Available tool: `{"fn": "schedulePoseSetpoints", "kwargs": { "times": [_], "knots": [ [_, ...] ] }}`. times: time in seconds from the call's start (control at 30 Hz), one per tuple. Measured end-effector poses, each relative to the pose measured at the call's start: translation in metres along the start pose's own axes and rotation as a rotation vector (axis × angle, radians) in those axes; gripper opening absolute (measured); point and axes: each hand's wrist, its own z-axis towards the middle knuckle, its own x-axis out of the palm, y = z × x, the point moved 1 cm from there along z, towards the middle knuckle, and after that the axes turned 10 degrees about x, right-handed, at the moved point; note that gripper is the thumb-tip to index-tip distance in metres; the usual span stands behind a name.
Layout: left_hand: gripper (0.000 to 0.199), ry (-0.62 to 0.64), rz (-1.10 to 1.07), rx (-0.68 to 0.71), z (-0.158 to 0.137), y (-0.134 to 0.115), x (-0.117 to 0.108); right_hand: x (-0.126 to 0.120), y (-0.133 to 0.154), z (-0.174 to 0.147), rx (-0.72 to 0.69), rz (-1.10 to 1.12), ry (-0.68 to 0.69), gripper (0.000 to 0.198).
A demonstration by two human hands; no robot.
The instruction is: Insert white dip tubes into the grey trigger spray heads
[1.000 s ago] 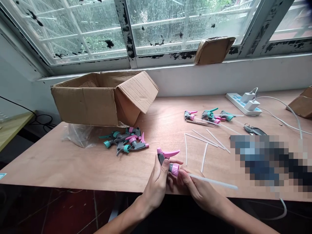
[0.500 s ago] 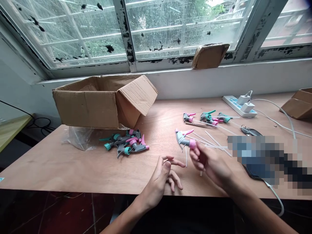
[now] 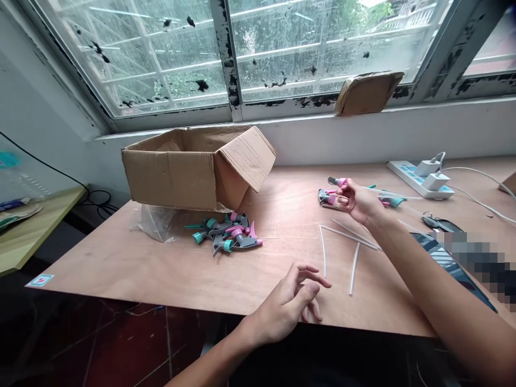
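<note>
My right hand [image 3: 363, 204] is at the back right of the table, fingers closed on a trigger spray head [image 3: 342, 181] with a pink collar. It is over a small group of spray heads with thin tubes, among them one with a teal collar [image 3: 397, 202]; the hand partly covers them. My left hand [image 3: 294, 301] hovers by the front edge, fingers loosely apart and holding nothing. Close to it are loose clear tubes [image 3: 354, 269]. Several grey spray heads with pink and teal parts lie in a pile [image 3: 239, 240] left of centre.
An open cardboard box [image 3: 171, 180] stands at the back left, with a clear plastic bag [image 3: 155, 223] beneath its front. A power strip [image 3: 417, 180] with plugged-in chargers and white cables sits back right. A dark flat device [image 3: 455, 269] lies near my right forearm.
My right hand has carried the pink-collared spray head away from me, from near the left hand to the group at the back right. My left hand remains open near the front edge. The view has turned left.
</note>
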Motion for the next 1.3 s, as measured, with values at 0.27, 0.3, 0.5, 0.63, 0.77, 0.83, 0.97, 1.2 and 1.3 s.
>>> {"fn": "schedulePoseSetpoints", "kwargs": {
  "times": [0.27, 0.3, 0.5, 0.63, 0.77, 0.83, 0.97, 1.2, 1.3],
  "knots": [
    [0.025, 0.082, 0.171, -0.01, -0.001, -0.011, 0.002, 0.023, -0.044, -0.016, -0.298, -0.288, 0.051, 0.035],
    [0.024, 0.087, 0.187, -0.004, -0.001, -0.011, 0.003, 0.034, -0.051, -0.025, -0.342, -0.353, 0.1, 0.035],
    [0.025, 0.147, 0.272, 0.036, -0.001, -0.01, 0.004, 0.091, -0.088, -0.082, -0.683, -0.94, 0.644, 0.047],
    [0.027, 0.186, 0.311, 0.033, -0.001, -0.009, 0.003, 0.094, -0.105, -0.096, -0.933, -1.421, 0.83, 0.058],
    [0.027, 0.189, 0.3, 0.012, -0.002, -0.008, 0.003, 0.085, -0.102, -0.094, -0.99, -1.4, 0.786, 0.055],
    [0.026, 0.18, 0.281, 0.016, -0.002, -0.007, 0.003, 0.081, -0.093, -0.091, -0.982, -1.372, 0.671, 0.049],
    [0.025, 0.161, 0.256, 0.019, -0.002, -0.006, 0.004, 0.071, -0.078, -0.085, -0.946, -1.328, 0.448, 0.037],
    [0.027, 0.167, 0.251, 0.004, -0.001, -0.007, 0.003, 0.068, -0.079, -0.083, -0.857, -1.356, 0.718, 0.062],
    [0.027, 0.145, 0.228, -0.001, -0.001, -0.008, 0.003, 0.073, -0.069, -0.091, -0.909, -1.326, 0.598, 0.055]
  ]
}}
